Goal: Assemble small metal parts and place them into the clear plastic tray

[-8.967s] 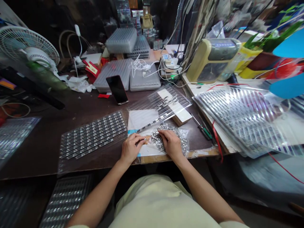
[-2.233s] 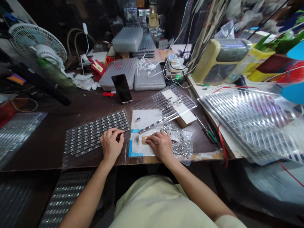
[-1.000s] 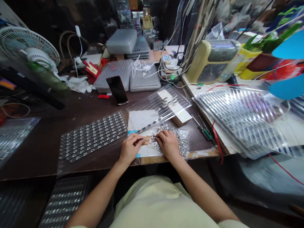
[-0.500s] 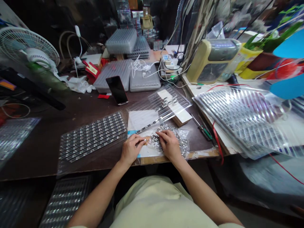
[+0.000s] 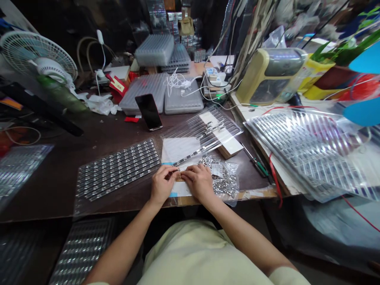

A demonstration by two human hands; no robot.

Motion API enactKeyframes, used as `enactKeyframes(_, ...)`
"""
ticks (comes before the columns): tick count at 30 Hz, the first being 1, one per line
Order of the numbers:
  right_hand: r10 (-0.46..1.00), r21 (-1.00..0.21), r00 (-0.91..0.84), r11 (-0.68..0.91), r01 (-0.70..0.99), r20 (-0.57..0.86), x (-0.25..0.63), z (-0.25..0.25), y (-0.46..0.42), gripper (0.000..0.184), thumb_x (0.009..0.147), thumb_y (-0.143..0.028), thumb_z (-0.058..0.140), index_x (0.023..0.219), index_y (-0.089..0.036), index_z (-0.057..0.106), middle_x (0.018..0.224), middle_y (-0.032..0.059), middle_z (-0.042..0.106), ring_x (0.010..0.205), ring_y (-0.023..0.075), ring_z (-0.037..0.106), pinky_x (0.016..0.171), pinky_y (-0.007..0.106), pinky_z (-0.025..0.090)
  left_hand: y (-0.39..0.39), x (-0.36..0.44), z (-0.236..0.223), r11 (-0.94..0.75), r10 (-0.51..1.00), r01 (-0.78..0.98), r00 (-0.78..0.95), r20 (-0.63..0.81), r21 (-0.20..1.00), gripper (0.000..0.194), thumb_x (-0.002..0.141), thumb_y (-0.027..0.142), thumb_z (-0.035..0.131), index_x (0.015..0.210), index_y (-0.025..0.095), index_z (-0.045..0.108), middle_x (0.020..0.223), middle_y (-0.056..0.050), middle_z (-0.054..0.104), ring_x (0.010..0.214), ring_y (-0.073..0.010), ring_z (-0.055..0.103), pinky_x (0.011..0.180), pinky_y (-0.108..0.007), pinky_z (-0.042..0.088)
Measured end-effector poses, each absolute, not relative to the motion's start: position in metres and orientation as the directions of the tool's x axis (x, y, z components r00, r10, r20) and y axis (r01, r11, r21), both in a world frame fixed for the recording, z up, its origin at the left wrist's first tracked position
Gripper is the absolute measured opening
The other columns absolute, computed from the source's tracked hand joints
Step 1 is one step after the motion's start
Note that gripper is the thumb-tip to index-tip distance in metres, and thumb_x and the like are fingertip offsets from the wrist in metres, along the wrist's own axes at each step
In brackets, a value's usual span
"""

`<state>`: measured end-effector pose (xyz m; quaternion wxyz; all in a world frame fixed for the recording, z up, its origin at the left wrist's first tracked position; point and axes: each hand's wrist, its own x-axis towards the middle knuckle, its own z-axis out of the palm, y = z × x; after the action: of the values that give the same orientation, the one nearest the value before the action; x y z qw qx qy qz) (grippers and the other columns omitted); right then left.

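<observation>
Head view: left hand (image 5: 162, 184) and right hand (image 5: 198, 183) meet over a small tan pad (image 5: 179, 178) on a white paper sheet (image 5: 178, 150), grip unclear; just right, a clear plastic bag of tiny silver metal parts (image 5: 224, 183), seemingly light and loose, best pinched singly.

A dark brown workbench (image 5: 50, 186) fills the view. Behind it, the room falls into deep shadow, with stacked packets (image 5: 175, 19) just visible. A white desk fan (image 5: 38, 53) stands beyond its left end. Beyond its right end, a cream-coloured machine (image 5: 270, 75) sits beside a green plant (image 5: 338, 55). Bright, even light falls on the workbench.
</observation>
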<state>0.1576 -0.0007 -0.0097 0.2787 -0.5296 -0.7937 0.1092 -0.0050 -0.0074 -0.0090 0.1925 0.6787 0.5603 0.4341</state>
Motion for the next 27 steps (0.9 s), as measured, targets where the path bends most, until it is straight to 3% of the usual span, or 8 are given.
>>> enactKeyframes(7,0.902,-0.426,-0.252,0.393,0.815,0.35,0.179,-0.009,-0.001,0.026,0.088,-0.031,0.06,0.113,-0.028,0.065,0.11,0.0056,0.064,0.098,0.0231,0.051,0.079,0.037,0.038,-0.008,-0.004,-0.01,-0.279,0.935,0.592,-0.01,0.353,0.756,0.013,0.084,0.026,0.06,0.088,0.019,0.07,0.088,-0.005,0.067,0.078,-0.0146,0.063,0.064,-0.024,0.051)
enactKeyframes(10,0.886,-0.397,-0.302,0.433,0.809,0.352,0.196,-0.012,-0.002,0.026,0.087,-0.029,0.061,0.113,-0.026,0.065,0.117,0.0064,0.062,0.106,0.0253,0.049,0.085,0.04,0.04,-0.008,-0.004,-0.011,-0.266,0.939,0.594,-0.018,0.343,0.76,0.013,0.084,0.028,0.061,0.088,0.019,0.07,0.088,-0.004,0.067,0.076,-0.0144,0.063,0.063,-0.024,0.05)
enactKeyframes(17,0.897,-0.454,-0.27,0.415,0.788,0.35,0.2,-0.019,-0.004,0.012,0.09,-0.024,0.055,0.089,-0.021,0.067,0.09,0.0056,0.065,0.085,0.0192,0.053,0.076,0.032,0.043,-0.002,-0.003,-0.004,-0.246,0.949,0.582,-0.016,0.314,0.775,0.014,0.083,0.028,0.061,0.088,0.019,0.07,0.088,-0.004,0.067,0.076,-0.0142,0.062,0.061,-0.023,0.05)
enactKeyframes(27,0.906,-0.478,-0.184,0.363,0.8,0.38,0.2,-0.02,-0.005,0.011,0.091,-0.022,0.051,0.084,-0.02,0.059,0.083,0.0052,0.064,0.081,0.0199,0.053,0.075,0.032,0.04,-0.004,0.018,-0.004,-0.371,0.924,0.642,0.184,0.335,0.671,0.012,0.084,0.028,0.062,0.091,0.023,0.071,0.087,-0.004,0.065,0.083,-0.0159,0.061,0.076,-0.028,0.049)
